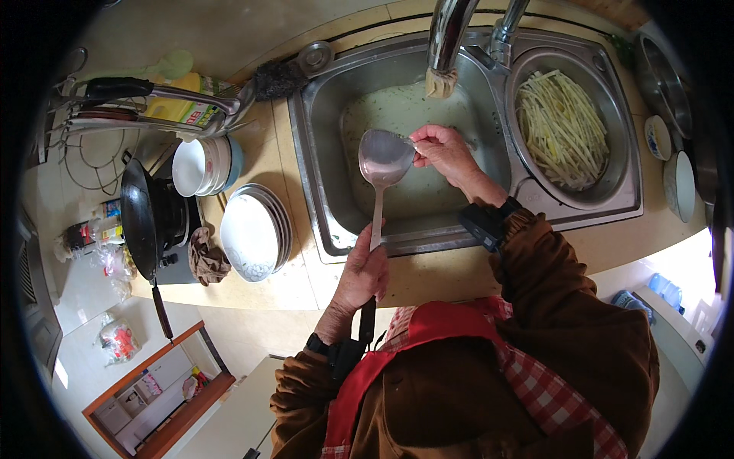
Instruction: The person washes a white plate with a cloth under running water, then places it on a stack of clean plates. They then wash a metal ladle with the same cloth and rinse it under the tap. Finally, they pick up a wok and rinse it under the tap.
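Observation:
My left hand (361,269) is closed around the handle of a metal wok spatula (385,158), blade pointing away from me over the sink. With thumb and fingers pinched, my right hand (447,154) grips the right edge of the blade; a small bit of something shows at the fingertips, too small to name. Below both lies the steel sink basin (327,172), holding cloudy water (395,103) with small green bits afloat. A chrome faucet (450,40) with cloth tied over its outlet hangs above the water.
The smaller round basin (519,146) at right holds pale vegetable strips (562,132). Stacked plates (250,238), nested bowls (192,166), a brown rag (207,258) and a black wok (140,218) stand at left. A dark scrubber (279,80) sits by the sink's back left corner.

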The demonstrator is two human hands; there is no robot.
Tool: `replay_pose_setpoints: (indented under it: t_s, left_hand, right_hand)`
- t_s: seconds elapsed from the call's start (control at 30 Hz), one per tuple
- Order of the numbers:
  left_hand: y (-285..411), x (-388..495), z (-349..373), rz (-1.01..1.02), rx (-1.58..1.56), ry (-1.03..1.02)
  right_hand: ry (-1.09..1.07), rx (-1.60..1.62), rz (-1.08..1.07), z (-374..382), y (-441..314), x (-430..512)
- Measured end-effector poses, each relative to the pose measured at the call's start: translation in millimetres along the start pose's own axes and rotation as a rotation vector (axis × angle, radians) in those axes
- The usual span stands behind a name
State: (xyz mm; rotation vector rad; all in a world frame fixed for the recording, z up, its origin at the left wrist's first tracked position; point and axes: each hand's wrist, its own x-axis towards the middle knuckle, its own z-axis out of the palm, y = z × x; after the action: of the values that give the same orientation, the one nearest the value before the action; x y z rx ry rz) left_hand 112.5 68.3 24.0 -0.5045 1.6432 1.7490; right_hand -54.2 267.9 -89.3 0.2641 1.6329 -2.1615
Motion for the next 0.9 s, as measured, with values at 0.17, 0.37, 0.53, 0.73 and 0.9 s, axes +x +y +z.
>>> replay_pose_setpoints:
  t_s: [0.17, 0.37, 0.53, 0.73, 0.9]
  left_hand:
    - [-3, 0, 4, 0.018, 0.093, 0.009]
    - [-3, -2, 8, -0.055, 0.093, 0.040]
    - [-5, -2, 6, -0.029, 0.055, -0.021]
    - [-11, -1, 9, -0.026, 0.096, 0.025]
    - [-9, -2, 5, -0.026, 0.111, -0.011]
  right_hand:
    - [0.031, -0.094, 0.031, -1, -1, 1]
    - [0.050, -0.161, 0.007, -5, -2, -1]
    - [0.054, -0.198, 0.024, -6, -8, -6]
    - [0.076, -0.317, 0.038, -7, -10, -6]
    - [0.044, -0.240, 0.043, -9, -7, -4]
